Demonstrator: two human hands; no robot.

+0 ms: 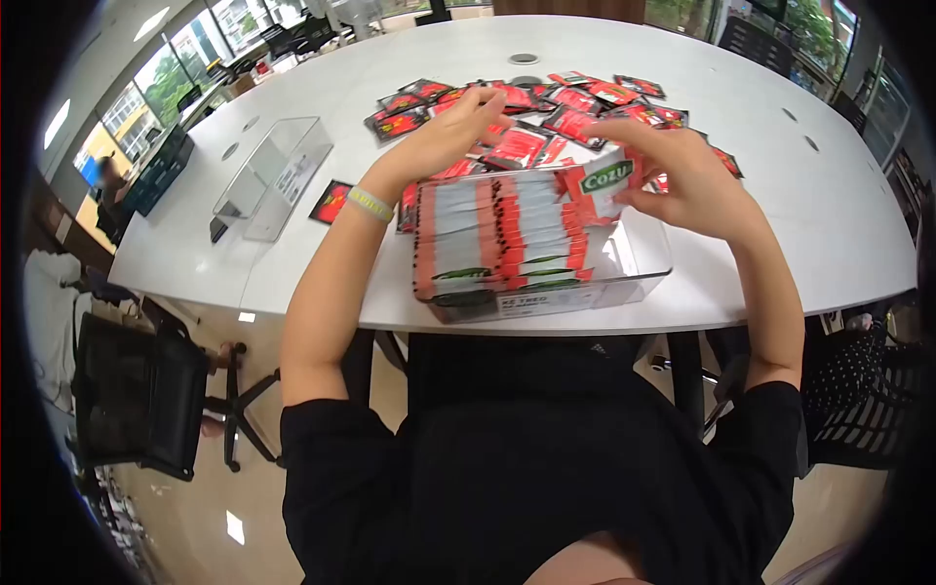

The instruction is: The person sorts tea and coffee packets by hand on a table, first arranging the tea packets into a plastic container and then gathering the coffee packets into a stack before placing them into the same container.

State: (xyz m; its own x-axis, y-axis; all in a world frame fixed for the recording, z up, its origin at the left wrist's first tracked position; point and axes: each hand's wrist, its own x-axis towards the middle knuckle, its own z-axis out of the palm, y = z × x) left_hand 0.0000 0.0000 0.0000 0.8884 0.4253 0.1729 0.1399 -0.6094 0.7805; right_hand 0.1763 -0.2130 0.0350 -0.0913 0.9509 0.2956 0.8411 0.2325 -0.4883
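Between the thumb and fingers of my right hand [687, 180] is a red and white sachet [606, 177] with a green "Cozy" label, held over the right part of a clear plastic box [639, 283]. Rows of upright sachets [487, 234] fill the left and middle of that box. My left hand [463, 127], a wristband below it, reaches past the box's far edge over a loose pile of red and black sachets [517, 146]. Its fingers are bent, and their tips are partly hidden against the pile.
To the left on the white table [390, 58] stands another clear plastic box [283, 175]. A single red and black packet [331, 201] lies between the two boxes. An office chair [136, 390] is at the lower left; a person [109, 190] sits farther back beside a dark green crate [161, 171].
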